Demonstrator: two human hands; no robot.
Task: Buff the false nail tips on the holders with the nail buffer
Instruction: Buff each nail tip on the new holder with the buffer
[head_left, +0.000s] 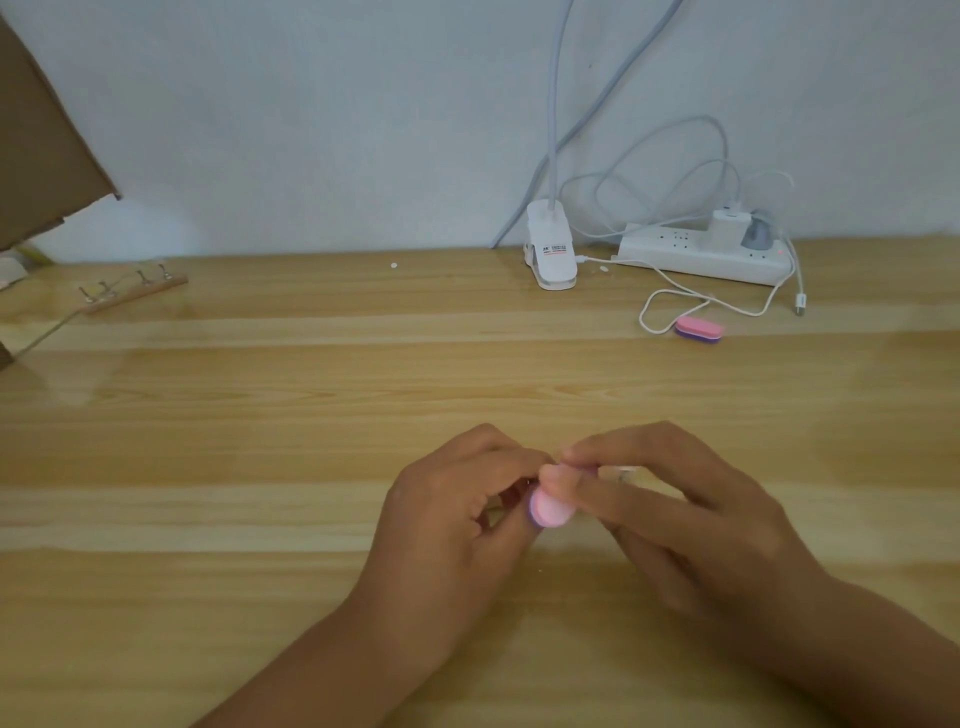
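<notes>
The right hand (670, 519) pinches the pink nail buffer (550, 506), seemingly light and spongy, best held by its edges; just left of it, the left hand (452, 514) curls, its grip's contents hidden.

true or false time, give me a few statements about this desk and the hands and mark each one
1. The right hand pinches a pink buffer. True.
2. Nothing is plugged into the power strip. False: a white charger and a grey plug sit in it.
3. A second buffer, pink over purple, lies on the table in front of the power strip. True.
4. The wooden strip with metal holders lies at the far right. False: it lies at the far left.
5. The clip lamp base stands left of the power strip. True.
</notes>
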